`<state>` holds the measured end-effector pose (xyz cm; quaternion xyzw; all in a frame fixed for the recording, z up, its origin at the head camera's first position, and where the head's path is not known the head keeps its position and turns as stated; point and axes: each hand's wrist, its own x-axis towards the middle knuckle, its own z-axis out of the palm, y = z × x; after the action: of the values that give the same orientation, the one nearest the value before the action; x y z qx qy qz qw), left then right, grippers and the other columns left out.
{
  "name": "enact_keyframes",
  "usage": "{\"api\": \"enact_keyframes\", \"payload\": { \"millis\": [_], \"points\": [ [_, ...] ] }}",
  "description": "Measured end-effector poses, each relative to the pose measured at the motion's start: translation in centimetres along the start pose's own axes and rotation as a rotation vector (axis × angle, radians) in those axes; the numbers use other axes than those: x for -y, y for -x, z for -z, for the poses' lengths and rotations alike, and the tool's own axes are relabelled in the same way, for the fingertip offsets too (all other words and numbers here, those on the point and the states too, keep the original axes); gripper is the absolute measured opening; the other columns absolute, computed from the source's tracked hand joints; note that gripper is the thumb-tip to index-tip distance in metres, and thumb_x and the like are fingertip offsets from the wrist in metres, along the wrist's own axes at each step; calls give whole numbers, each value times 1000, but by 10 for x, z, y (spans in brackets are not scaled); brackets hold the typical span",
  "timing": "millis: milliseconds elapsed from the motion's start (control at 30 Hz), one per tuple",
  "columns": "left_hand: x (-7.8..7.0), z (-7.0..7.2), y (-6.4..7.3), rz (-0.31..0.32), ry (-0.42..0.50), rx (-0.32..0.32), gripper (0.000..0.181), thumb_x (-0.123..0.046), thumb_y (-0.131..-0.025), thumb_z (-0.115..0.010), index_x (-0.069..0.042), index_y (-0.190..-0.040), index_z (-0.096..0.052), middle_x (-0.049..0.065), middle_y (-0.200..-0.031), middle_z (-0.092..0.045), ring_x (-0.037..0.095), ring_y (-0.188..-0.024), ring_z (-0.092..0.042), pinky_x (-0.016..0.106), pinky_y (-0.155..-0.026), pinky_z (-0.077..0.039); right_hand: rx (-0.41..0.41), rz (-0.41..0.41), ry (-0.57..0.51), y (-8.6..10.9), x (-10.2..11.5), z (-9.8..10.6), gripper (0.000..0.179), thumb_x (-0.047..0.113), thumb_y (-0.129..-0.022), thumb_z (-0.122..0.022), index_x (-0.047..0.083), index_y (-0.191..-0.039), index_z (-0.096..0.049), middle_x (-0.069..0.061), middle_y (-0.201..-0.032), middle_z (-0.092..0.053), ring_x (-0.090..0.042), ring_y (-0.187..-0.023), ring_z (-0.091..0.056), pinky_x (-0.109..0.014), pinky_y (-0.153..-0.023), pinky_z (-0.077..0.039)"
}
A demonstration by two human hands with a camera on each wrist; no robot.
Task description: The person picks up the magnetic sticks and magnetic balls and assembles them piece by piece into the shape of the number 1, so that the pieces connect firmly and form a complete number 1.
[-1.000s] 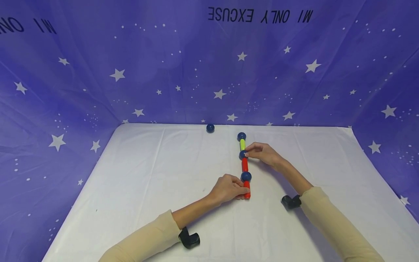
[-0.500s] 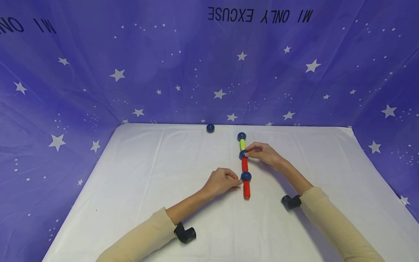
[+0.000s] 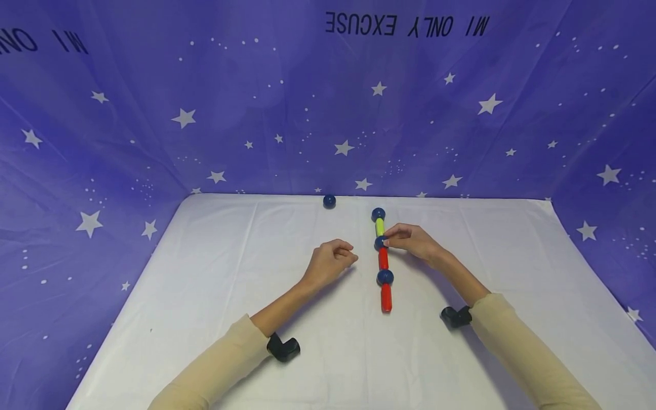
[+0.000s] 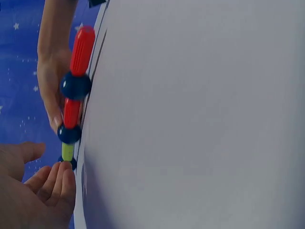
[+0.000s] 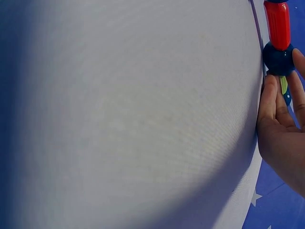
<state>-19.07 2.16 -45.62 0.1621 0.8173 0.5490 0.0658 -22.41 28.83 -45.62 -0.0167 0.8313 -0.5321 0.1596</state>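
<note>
A straight chain of building-toy pieces lies on the white cloth in the head view. From its far end run a blue ball, a yellow-green stick, a second blue ball, a red stick, a third blue ball and another red stick. My right hand pinches the second ball between thumb and fingers; the right wrist view shows this blue ball too. Left of the chain, my left hand hovers apart from it, fingers loosely bent and holding nothing.
A loose blue ball rests near the far edge of the cloth-covered table. Purple starred curtains stand behind and at both sides. Each sleeve carries a black wrist mount.
My left hand has let go of the near red stick and moved away, left and farther from me. My right hand stays on the second ball, and the chain keeps its place.
</note>
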Motion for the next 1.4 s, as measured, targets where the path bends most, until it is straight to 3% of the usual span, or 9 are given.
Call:
{"api": "enact_keyframes", "payload": {
  "millis": [233,467,867,1033,1400],
  "points": [
    [12,11,-23,-40,-17,-94,33,-11,-89,-75,6,-116,-67,13,-101,-72,24,-91,-71,34,-83,-55,3,-3,-9,1,-1,0,34,22,-90,-75,4,-118,-67,-10,-99,-69,-30,-103,-53,-41,-86,-38],
    [20,22,-48,-17,-49,-185,47,-11,-89,-76,2,-131,-58,21,-125,-63,32,-110,-64,40,-94,-51,-4,-14,-11,1,-2,0,35,22,-90,-76,4,-118,-67,-10,-101,-70,-30,-103,-53,-40,-86,-38],
    [37,37,-91,-68,-252,-273,54,-10,-88,-76,-5,-137,-54,20,-135,-54,32,-117,-59,39,-102,-43,2,-11,-26,0,-2,-1,34,20,-90,-76,3,-118,-67,-13,-104,-70,-29,-105,-55,-42,-91,-39],
    [40,42,-104,-51,-300,-268,54,-12,-89,-75,-7,-138,-55,20,-135,-54,32,-118,-56,41,-102,-42,3,-11,-28,-1,-1,-1,33,20,-90,-76,4,-118,-67,-12,-103,-70,-30,-104,-55,-41,-91,-40],
    [35,43,-124,102,-476,-153,54,-23,-98,-66,-12,-147,-48,16,-147,-47,33,-135,-43,45,-110,-36,3,-8,-12,0,0,0,34,20,-90,-76,4,-118,-68,-10,-100,-70,-30,-105,-53,-43,-91,-38]
  ]
}}
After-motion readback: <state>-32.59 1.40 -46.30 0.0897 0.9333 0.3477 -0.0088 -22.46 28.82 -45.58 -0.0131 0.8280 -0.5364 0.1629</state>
